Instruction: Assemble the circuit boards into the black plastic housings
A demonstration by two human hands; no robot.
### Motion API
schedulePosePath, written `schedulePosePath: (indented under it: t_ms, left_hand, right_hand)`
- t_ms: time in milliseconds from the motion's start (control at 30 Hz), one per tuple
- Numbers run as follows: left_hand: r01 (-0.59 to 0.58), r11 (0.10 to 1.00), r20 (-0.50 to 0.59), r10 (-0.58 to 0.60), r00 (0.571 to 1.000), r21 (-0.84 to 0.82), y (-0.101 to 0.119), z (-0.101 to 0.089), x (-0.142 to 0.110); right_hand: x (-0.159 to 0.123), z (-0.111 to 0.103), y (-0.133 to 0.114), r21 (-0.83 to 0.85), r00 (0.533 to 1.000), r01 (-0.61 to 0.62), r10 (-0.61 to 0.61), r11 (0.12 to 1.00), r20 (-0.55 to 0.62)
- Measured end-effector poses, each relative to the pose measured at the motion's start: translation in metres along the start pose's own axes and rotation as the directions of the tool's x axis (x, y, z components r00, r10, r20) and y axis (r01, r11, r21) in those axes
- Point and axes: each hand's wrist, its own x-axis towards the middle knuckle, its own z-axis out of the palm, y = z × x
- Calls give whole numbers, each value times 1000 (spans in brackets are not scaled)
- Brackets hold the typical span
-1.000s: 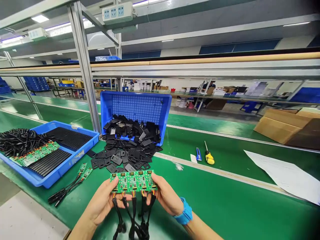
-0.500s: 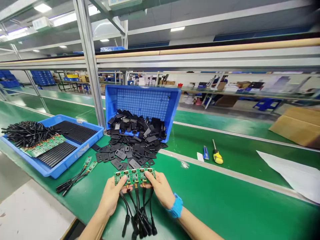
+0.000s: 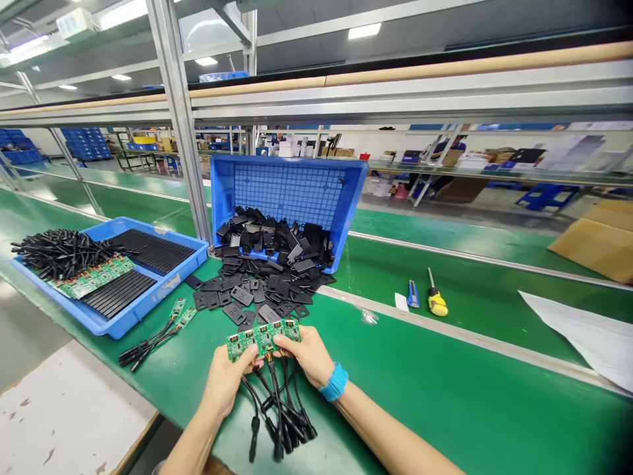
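A green circuit board panel (image 3: 264, 337) with a row of small digit displays is held in front of me by both hands. My left hand (image 3: 228, 376) is closed on its left part, thumb on top and fingers underneath. On the right part, my right hand (image 3: 307, 355) grips it the same way; a blue band circles that wrist. Black cables with connector ends (image 3: 281, 415) hang from the panel's lower edge towards the bench. Just beyond the panel lie black plastic covers (image 3: 240, 297) with cut-out slots. Two small boards with cables (image 3: 173, 323) rest to the left.
A blue bin (image 3: 351, 211) on its side spills black covers. At left, a blue tray (image 3: 171, 289) holds cabled boards and black strips. Farther right are a blue utility knife (image 3: 413, 295), a yellow-handled screwdriver (image 3: 438, 303), a white sheet (image 3: 583, 336) and a cardboard box (image 3: 598, 241).
The camera view has shifted slightly. Both hands still hold the circuit board panel, which is now a little more tilted, right end higher; the thumbs have moved closer together and the hanging cables have swung right.
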Motion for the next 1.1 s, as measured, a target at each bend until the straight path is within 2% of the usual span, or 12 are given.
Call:
schedulePosePath:
  t_ms: [100,233,300,367,433,533,700,867,967,1033,1100]
  left_hand:
    - [-91,990,-84,100,991,105,-6,7,0]
    - [-178,926,-201,254,946,332,-8,14,0]
    - [-171,938,-206,240,949,302,-4,11,2]
    - [-108,984,-154,129,980,142,2,5,5]
    - [-48,997,-78,52,996,60,6,-1,8]
    - [-60,990,-34,65,997,130,8,-4,12]
    - [-145,959,-71,167,983,245,1,3,14]
    - [-211,894,-169,297,940,395,-1,9,10]
    - [-211,875,-190,319,929,436,9,-3,12]
    - [-191,884,-180,289,940,426,22,-23,16]
    - [-166,903,-161,246,956,396,40,-50,21]
  right_hand:
    - [2,5,7,-12,994,44,-45,999,-96]
    - [11,11,17,-25,976,87,-90,996,-197]
    - [14,12,16,2,980,77,-75,997,-185]
    - [15,12,12,41,992,45,-39,998,-121]
    - [12,11,7,64,999,11,-9,998,-34]
    - [5,13,6,61,999,17,-19,998,28]
    - [0,19,21,31,986,134,-130,991,-103]
    - [5,28,32,10,961,167,-160,986,-226]
    - [11,47,33,50,961,141,-124,989,-247]
    - [17,67,34,102,972,104,-80,989,-220]
    - [26,90,35,143,983,70,-43,987,-181]
